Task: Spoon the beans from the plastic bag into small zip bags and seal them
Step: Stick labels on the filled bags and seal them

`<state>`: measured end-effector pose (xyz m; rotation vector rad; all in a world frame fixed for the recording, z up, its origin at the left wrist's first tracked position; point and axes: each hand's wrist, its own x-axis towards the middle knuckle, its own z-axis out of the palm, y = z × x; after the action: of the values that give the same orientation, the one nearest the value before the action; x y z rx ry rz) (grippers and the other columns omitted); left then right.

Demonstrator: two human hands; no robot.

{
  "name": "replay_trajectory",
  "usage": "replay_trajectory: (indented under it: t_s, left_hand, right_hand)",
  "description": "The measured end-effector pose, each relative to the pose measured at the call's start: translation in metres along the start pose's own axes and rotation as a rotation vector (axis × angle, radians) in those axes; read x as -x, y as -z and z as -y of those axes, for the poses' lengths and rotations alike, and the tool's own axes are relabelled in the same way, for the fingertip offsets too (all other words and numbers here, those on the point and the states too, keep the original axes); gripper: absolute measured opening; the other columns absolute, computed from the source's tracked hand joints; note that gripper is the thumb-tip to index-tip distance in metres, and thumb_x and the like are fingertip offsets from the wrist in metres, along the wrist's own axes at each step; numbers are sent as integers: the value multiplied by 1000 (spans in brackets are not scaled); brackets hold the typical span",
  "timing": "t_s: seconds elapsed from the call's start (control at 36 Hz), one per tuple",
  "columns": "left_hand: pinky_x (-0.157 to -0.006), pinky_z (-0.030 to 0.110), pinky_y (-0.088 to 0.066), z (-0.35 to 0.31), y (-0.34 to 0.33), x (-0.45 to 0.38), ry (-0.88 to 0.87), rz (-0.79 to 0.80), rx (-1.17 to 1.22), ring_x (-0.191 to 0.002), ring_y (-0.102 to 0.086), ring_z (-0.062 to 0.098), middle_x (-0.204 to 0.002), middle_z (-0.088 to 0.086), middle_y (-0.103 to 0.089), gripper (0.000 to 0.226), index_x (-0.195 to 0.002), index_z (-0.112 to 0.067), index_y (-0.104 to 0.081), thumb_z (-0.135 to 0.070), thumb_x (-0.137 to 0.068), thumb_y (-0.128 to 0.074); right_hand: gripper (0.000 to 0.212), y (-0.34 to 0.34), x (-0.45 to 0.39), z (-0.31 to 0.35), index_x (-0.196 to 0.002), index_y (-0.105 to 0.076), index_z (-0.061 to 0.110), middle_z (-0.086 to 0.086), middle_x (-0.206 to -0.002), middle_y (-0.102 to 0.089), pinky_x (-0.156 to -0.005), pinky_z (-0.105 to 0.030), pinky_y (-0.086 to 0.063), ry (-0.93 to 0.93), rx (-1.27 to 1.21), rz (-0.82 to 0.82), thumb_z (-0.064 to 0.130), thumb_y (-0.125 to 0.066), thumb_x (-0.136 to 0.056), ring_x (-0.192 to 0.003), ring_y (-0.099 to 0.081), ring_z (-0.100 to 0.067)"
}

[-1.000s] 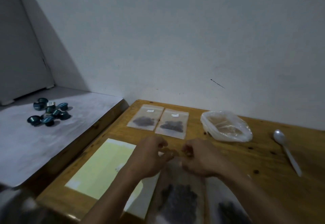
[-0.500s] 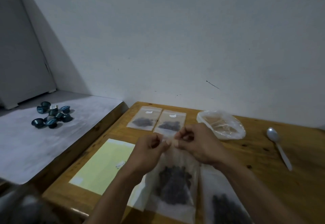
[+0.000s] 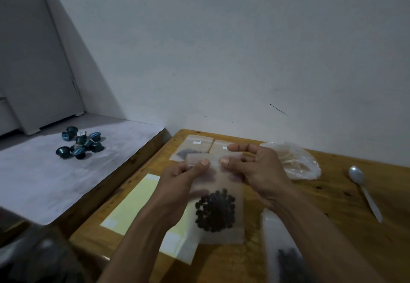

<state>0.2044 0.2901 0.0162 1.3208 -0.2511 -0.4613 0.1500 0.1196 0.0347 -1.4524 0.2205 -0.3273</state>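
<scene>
I hold a small zip bag (image 3: 218, 227) upright above the wooden table (image 3: 332, 211), with dark beans pooled in its lower half. My left hand (image 3: 179, 178) and my right hand (image 3: 255, 169) both pinch its top strip, thumbs close together at the middle. Two more filled zip bags (image 3: 193, 147) lie flat at the back of the table, partly hidden by my hands. Another filled zip bag (image 3: 281, 249) lies under my right forearm. The clear plastic bag (image 3: 297, 162) sits behind my right hand. A white plastic spoon (image 3: 363, 191) lies on the table at the right.
A pale yellow sheet (image 3: 133, 202) lies on the table under my left forearm. To the left, a lower grey surface (image 3: 44, 182) carries several dark teal capsules (image 3: 79, 144). A white wall rises right behind the table.
Both hands have lifted the zip bag off the table and raised it upright, so the beans have slid to its bottom. The thumbs stay pinched on the top strip.
</scene>
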Motion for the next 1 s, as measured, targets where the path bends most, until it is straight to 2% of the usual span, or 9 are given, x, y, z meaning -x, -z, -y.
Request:
replay_trajectory:
  t_s: [0.06, 0.14, 0.22, 0.33, 0.44, 0.53, 0.78, 0.89, 1.0]
  left_hand:
    - [-76, 41, -55, -2, 4, 2, 19, -2, 56, -91, -72, 28, -101, 18, -75, 29, -98, -2, -74, -25, -80, -72]
    - [-80, 44, -55, -6, 11, 5, 14, -49, 78, -95, -73, 30, -103, 19, -75, 31, -101, -3, -73, -26, -79, -72]
    - [-82, 46, -57, -9, 19, 8, -22, -109, 91, -94, -74, 29, -99, 19, -76, 25, -92, -5, -75, -25, -77, -71]
    - [-77, 44, -58, -13, 32, 14, -50, -141, 70, -87, -73, 24, -92, 15, -76, 20, -83, -8, -74, -27, -77, -69]
    - [-67, 38, -56, -13, 42, 18, -65, -177, 43, -87, -74, 23, -92, 15, -76, 21, -86, -8, -73, -27, -78, -68]
    - [-67, 38, -57, -14, 48, 20, -69, -218, 35, -88, -74, 24, -93, 16, -76, 22, -91, -6, -71, -25, -80, -68]
    - [-66, 36, -56, -17, 59, 23, -82, -286, -5, -86, -74, 22, -89, 13, -76, 24, -91, -5, -71, -26, -80, -68]
    - [-62, 33, -58, -20, 64, 26, -63, -313, 7, -85, -75, 21, -91, 13, -77, 21, -91, -5, -71, -24, -83, -68]
    - [-75, 41, -58, -27, 85, 31, -74, -410, 60, -94, -73, 26, -93, 12, -76, 21, -92, -3, -70, -22, -93, -61]
  right_hand:
    - [33, -8, -2, 2, -105, -67, 7, -16, -90, -77, -62, -29, -59, 23, -4, 9, -1, -81, -75, -80, -76, -25]
    - [34, -19, -7, 2, -103, -67, 8, -15, -88, -77, -64, -31, -58, 38, -5, 33, 2, -82, -74, -80, -76, -26]
    - [31, -29, -10, 0, -101, -68, 6, -14, -92, -77, -66, -34, -58, 18, -5, 70, 4, -83, -74, -83, -75, -27]
    - [34, -42, -11, -2, -105, -67, 4, -14, -92, -77, -64, -32, -59, -23, -29, 112, 2, -82, -75, -81, -75, -25]
    - [32, -55, -12, -5, -104, -67, 4, -14, -88, -77, -60, -30, -58, -51, -60, 147, -1, -80, -76, -77, -75, -23]
    - [30, -63, -13, -6, -103, -68, 5, -13, -85, -76, -58, -30, -58, -63, -73, 160, -2, -79, -76, -75, -75, -22]
    - [33, -78, -17, -11, -105, -66, 3, -18, -91, -75, -70, -42, -61, -66, -69, 154, -4, -80, -75, -75, -74, -23]
    - [34, -87, -20, -13, -103, -66, 6, -15, -90, -76, -67, -37, -60, -94, -82, 160, -1, -82, -75, -73, -74, -21]
    - [18, -94, -30, -18, -99, -69, 6, -11, -87, -76, -60, -32, -58, -121, -25, 136, 7, -77, -84, -70, -71, -19]
